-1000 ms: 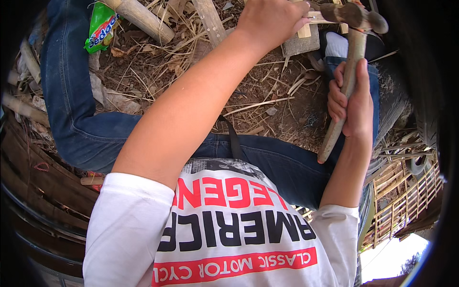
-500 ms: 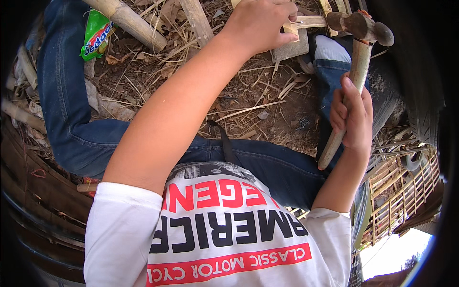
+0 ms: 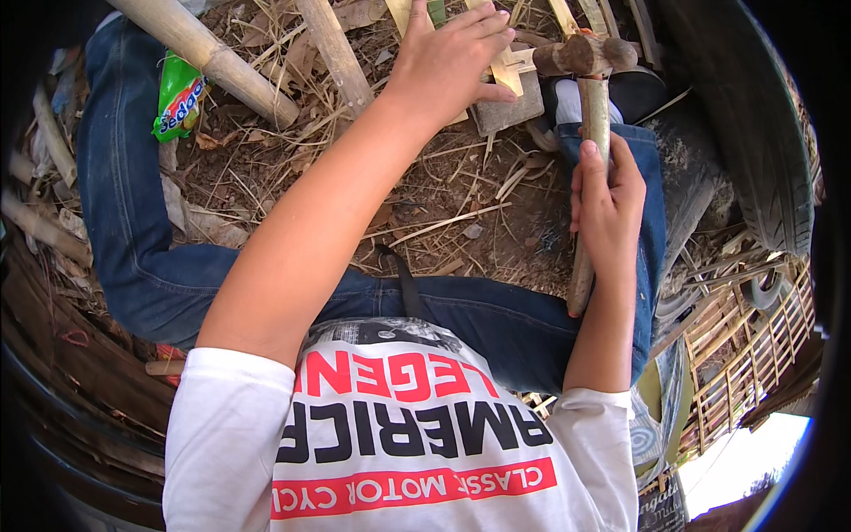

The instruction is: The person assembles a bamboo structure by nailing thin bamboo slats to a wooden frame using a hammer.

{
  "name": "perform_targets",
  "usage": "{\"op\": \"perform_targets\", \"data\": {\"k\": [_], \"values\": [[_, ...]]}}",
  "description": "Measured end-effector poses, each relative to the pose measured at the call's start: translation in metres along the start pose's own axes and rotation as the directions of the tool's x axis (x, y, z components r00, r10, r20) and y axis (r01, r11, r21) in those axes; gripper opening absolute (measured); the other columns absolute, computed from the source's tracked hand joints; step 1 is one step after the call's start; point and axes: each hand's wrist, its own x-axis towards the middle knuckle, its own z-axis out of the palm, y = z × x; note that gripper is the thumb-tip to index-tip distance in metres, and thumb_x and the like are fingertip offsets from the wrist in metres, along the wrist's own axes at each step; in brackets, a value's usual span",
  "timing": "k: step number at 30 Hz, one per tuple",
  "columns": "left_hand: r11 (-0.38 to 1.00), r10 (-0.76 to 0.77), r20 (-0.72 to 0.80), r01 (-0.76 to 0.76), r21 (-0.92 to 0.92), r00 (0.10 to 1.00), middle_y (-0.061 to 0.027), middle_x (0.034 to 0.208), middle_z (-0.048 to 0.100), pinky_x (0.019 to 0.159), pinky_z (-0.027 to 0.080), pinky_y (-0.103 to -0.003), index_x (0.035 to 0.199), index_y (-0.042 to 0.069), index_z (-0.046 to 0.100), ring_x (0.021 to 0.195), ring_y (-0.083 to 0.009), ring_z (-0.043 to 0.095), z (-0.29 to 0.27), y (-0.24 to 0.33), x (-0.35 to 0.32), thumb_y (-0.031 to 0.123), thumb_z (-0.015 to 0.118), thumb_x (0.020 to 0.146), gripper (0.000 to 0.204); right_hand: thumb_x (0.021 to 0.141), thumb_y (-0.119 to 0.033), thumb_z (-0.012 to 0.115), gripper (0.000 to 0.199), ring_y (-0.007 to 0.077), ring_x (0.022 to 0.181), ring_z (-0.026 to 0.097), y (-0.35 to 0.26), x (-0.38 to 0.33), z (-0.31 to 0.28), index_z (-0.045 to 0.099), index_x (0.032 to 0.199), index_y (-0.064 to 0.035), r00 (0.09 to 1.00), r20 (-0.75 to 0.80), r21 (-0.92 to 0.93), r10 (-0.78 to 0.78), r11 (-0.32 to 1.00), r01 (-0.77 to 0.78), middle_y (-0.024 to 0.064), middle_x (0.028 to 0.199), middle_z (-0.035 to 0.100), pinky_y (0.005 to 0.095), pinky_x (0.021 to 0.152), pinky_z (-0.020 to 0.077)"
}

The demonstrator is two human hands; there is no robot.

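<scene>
My right hand (image 3: 610,195) is wrapped round the wooden handle of a hammer (image 3: 596,115), whose dark, rusty head is at the upper end. The head is close to the right end of a crossing pale bamboo strip (image 3: 525,60). My left hand (image 3: 450,62) lies with fingers stretched and spread over the pale strips. Its thumb is beside an upright bamboo strip (image 3: 505,73). Beneath the strips sits a grey block (image 3: 510,111). My left palm hides part of the strips, and whether the hammer touches them I cannot tell.
Thick bamboo poles (image 3: 208,58) and a flat bamboo piece (image 3: 339,53) lie at the upper left, by a green packet (image 3: 180,97). My jeans-clad legs (image 3: 133,177) frame the straw-strewn ground. Black tyres (image 3: 753,115) and a bamboo lattice (image 3: 753,341) are on the right.
My left hand has opened from a closed hold on the strip, its fingers now spread. The hammer has come left, its head nearer the strips. The whole view has shifted slightly.
</scene>
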Motion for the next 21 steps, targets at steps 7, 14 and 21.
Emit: {"op": "perform_targets", "data": {"k": [7,14,21], "values": [[1.0,-0.008,0.086,0.007,0.013,0.996,-0.0048,0.147,0.053,0.12,0.015,-0.062,0.139,0.008,0.055,0.143,-0.0181,0.04,-0.006,0.0,0.002,0.048,0.074,0.079,0.075,0.101,-0.029,0.058,0.033,0.0074,0.06,0.05,0.006,0.006,0.001,0.062,0.111,0.0026,0.996,0.015,-0.076,-0.084,0.994,0.085,0.0002,0.065,0.055,0.026,0.053,0.0401],[0.997,0.047,-0.032,-0.045,0.07,0.998,-0.0054,0.146,0.054,0.12,0.016,-0.059,0.138,0.008,0.056,0.142,-0.0182,0.041,0.008,-0.007,-0.001,0.049,0.074,0.078,0.074,0.106,-0.031,0.048,0.031,0.0017,0.043,0.039,-0.007,-0.001,0.002,0.058,0.11,-0.0011,0.972,-0.061,-0.008,-0.226,0.974,0.226,-0.003,0.063,0.047,0.0193,0.038,0.0311],[0.999,0.032,-0.036,-0.032,-0.014,0.999,-0.0063,0.144,0.055,0.12,0.019,-0.058,0.135,0.007,0.058,0.14,-0.0191,0.043,0.011,-0.009,-0.001,0.048,0.076,0.077,0.074,0.107,-0.032,0.046,0.031,0.0016,0.043,0.039,-0.011,-0.003,-0.005,0.057,0.111,-0.0027,0.987,-0.046,-0.041,-0.153,0.988,0.151,-0.0032,0.063,0.046,0.0189,0.037,0.0301]]}}
